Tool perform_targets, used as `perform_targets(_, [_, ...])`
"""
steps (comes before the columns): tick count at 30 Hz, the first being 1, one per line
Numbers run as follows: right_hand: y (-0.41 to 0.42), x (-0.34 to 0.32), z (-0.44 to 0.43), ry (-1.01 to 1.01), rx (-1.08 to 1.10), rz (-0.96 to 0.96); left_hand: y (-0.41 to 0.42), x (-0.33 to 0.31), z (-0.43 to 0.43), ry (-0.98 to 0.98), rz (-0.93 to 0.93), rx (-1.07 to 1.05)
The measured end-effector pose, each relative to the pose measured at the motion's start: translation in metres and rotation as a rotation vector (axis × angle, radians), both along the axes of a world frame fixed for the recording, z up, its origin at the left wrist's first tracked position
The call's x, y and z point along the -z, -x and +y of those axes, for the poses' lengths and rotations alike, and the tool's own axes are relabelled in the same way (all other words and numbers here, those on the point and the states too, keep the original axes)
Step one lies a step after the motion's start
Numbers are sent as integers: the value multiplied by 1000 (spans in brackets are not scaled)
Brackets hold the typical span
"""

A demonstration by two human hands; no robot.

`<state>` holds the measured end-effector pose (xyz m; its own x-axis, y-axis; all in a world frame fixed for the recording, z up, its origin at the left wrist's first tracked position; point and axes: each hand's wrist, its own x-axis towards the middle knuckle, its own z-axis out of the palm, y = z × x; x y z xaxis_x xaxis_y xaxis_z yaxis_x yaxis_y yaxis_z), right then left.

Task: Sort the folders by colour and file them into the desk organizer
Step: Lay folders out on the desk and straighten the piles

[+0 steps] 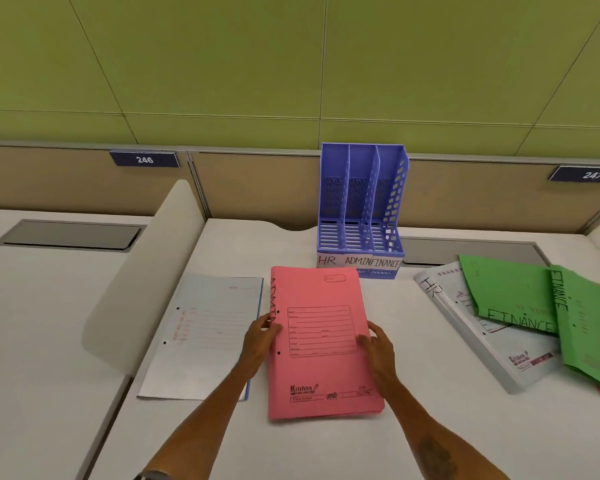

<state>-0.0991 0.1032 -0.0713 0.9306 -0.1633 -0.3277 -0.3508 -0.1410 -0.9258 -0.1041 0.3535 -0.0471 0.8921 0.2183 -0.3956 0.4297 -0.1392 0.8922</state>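
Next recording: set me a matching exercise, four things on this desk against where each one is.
Things:
1. pink folder
2. green folders
3. desk organizer
4. pale folder

Places:
A. at the back, against the partition
B. flat, left of the pink one
C. gripped by left hand and right hand
D. in the heap on the right

Pairs: 1-C, 2-D, 3-A, 4-B
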Motion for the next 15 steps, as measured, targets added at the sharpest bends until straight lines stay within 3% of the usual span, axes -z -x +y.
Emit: perform_targets(15, [-14,12,41,282,-74,26,-10,9,34,-453,-35,183])
